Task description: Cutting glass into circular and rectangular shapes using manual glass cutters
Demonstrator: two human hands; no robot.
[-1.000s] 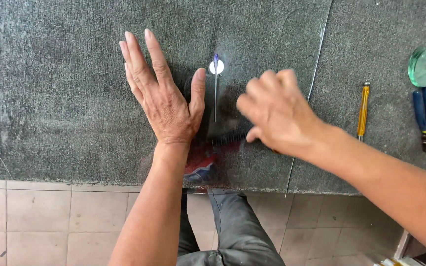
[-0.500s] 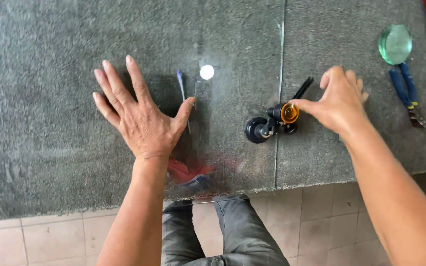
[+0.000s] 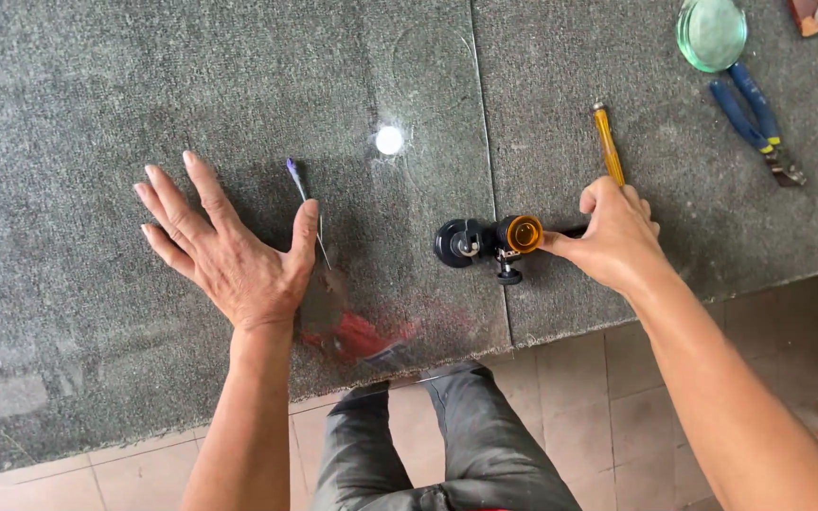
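Surface: grey carpet covers our bench (image 3: 97, 85), with a clear glass sheet (image 3: 409, 312) lying flat on it and tan floor tiles below its near edge.
Hands: two, both ours.
Left hand (image 3: 229, 251): flat on the glass, fingers spread wide, holding nothing.
Right hand (image 3: 617, 232): fingers closed around the black circle cutter (image 3: 489, 241) near its amber knob.
Circle cutter: one, lying across the right edge of the glass, its suction cup on the pane.
Yellow-handled cutter (image 3: 608, 142): one, just beyond our right hand.
Blue-handled pliers (image 3: 755, 118): one pair, far right.
Round glass disc (image 3: 712, 33): one, touching the pliers' handles.
Containers: we see none.
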